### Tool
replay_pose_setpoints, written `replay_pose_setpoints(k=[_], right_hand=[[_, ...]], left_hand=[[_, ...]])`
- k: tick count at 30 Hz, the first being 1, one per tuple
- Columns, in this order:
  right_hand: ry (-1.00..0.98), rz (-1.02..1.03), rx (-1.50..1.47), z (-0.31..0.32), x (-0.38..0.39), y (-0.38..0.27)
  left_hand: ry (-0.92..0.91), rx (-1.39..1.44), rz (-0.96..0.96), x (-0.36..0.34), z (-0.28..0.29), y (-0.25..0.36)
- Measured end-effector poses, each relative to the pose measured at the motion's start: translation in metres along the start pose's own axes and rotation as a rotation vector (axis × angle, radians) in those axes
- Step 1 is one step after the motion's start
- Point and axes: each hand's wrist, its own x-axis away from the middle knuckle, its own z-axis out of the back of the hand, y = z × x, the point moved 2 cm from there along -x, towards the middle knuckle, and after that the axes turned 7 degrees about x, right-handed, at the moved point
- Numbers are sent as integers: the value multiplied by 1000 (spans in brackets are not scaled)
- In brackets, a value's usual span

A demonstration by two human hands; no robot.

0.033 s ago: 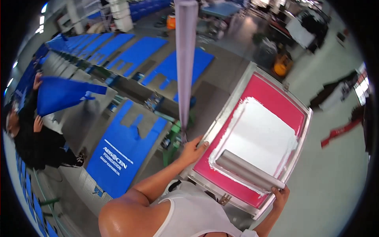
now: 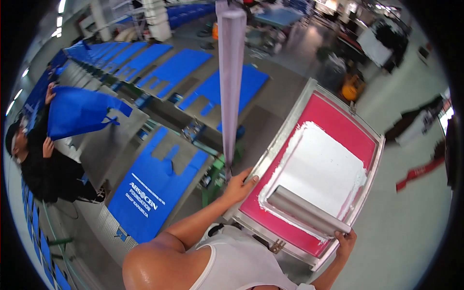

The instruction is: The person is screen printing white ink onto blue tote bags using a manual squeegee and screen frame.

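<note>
A screen printing frame point(image 2: 296, 116) with a metal rim, red mesh border and white ink point(image 2: 325, 164) in the middle lies tilted before me. My left hand point(image 2: 240, 186) grips its left rail, thumb on top. At the lower right rail my right hand point(image 2: 345, 243) is closed on the frame, fingers touching the end of a grey metal squeegee point(image 2: 309, 210). The squeegee lies across the near part of the inked area. To the left, a blue bag point(image 2: 154, 188) with white print lies flat on a printing board.
A co-worker in black point(image 2: 48, 169) at the left holds up a blue bag point(image 2: 82, 113). More blue bags point(image 2: 176, 72) lie along the row of boards. A pale upright post point(image 2: 231, 87) stands between the boards and the frame. Dark garments point(image 2: 418, 118) appear at the right.
The whole view has shifted slightly. At the left, the co-worker's blue bag hangs somewhat more spread out. My hands keep their hold on the frame.
</note>
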Motion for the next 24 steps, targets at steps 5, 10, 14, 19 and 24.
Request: replay_pose_setpoints(k=[5,10,14,19,24], right_hand=[[-227,56,-11,-65,-171,-19],[-391,228,47,-180,-373,4],[-753,352,-1,-300,-523,-32],[-1122,522,-147,-449,-632,-112],[-1318,650,-135,-584,-738,-155]], left_hand=[[162,-74,33,-105,13,7],[427,18,21,-189,7,-23],[742,-25,213,-254,8,-14],[1083,7,193,-315,10,10],[1232,-5,103,-414,14,-22]])
